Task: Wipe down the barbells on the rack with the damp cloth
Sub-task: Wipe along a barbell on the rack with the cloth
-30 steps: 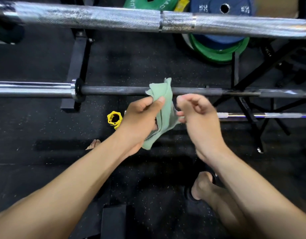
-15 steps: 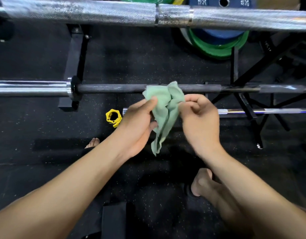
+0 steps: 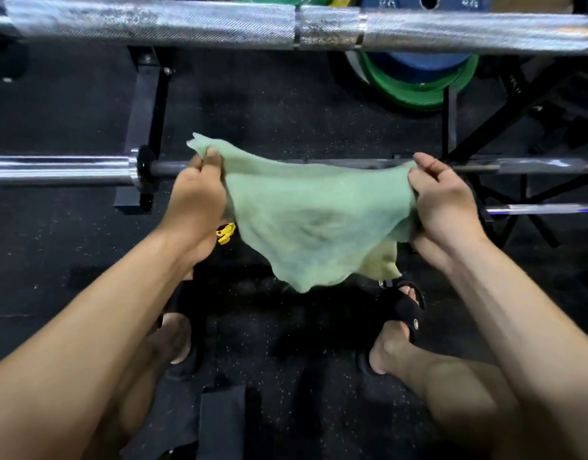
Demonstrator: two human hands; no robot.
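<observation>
barbells on the rack waited while the damp cloth [image 3: 306, 220] hung spread between two pinches: the left hand [image 3: 195, 197] nipped one upper corner between thumb and fingers, the right hand [image 3: 442, 200] nipped the other. just beyond both grips ran the dark middle bar [image 3: 173, 168], apparently untouched, and well above it the knurled silver bar [image 3: 153, 24]. such shallow corner pinches risked a slip, dropping the cloth onto the gritty floor [image 3: 70, 121]; laid flat, it might skate along the shaft instead of wrapping.
</observation>
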